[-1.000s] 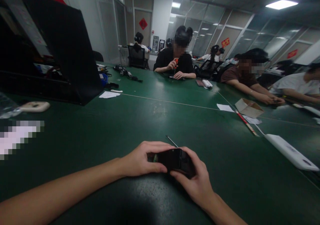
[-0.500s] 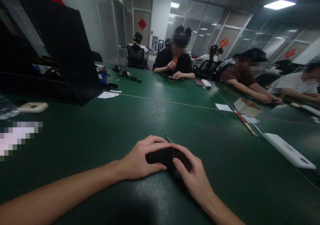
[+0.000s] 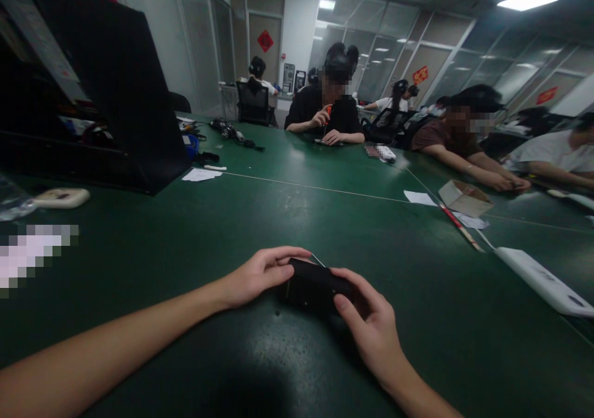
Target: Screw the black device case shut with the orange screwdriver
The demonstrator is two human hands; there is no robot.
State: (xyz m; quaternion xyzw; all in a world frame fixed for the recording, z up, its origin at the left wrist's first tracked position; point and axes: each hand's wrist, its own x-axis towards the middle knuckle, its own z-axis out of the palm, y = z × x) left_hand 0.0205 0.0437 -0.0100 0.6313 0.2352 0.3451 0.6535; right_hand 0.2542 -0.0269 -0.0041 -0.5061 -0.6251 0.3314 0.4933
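Note:
A black box-shaped device (image 3: pixel 312 285) with small light dots on its face is held low over the green table (image 3: pixel 260 220), between my two hands. My left hand (image 3: pixel 260 275) grips its left end, thumb on the upper corner and fingers behind. Around the right end closes my right hand (image 3: pixel 371 313), with the thumb on the near face and the fingers along the top and back. Just beyond the device a thin pale rod (image 3: pixel 318 260) shows, one end by my left fingertips; whether they touch it I cannot tell.
A large black open case (image 3: pixel 116 96) stands at the left, near a cream-coloured object (image 3: pixel 62 198). To the right are a white power strip (image 3: pixel 542 278), a small cardboard box (image 3: pixel 465 198) and a red-and-cream stick (image 3: pixel 460 227). Across the table a person (image 3: pixel 325 105) holds an orange-handled tool.
My left thumb has moved from the device's lower side up to its upper corner. More of the device's face shows now, and my right hand has shifted slightly right.

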